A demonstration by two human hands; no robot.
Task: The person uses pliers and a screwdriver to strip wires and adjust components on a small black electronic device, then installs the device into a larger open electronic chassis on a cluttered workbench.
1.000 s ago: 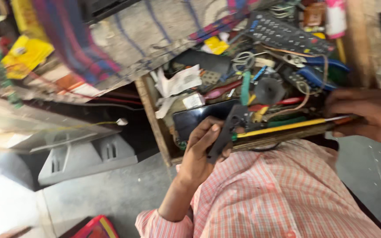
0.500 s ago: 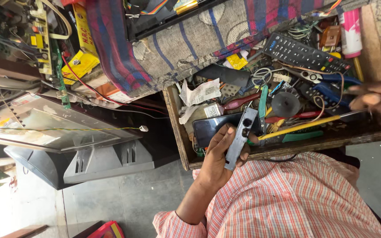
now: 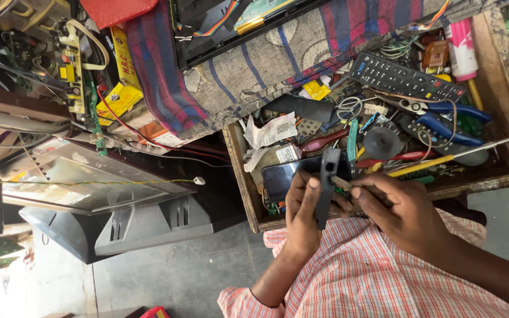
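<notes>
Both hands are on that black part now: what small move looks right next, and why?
Probably steady the black part with the left hand and press the tool tip into its side. The right hand already holds the tip against the part over the open drawer, so only a slight push seems needed.

A worn wooden tray (image 3: 245,176) is sitting open on the bench, crammed with loose tools and parts. Lying in it are a black remote control (image 3: 405,78), blue-handled pliers (image 3: 449,121), a yellow-handled screwdriver (image 3: 443,160), a dark phone (image 3: 284,176), a crumpled paper slip (image 3: 272,131) and a pink tube (image 3: 460,50). A striped cloth (image 3: 254,65) is draping over the bench just beside the tray. Below, a grey television casing (image 3: 119,227) is resting on the grey floor (image 3: 178,282).
</notes>
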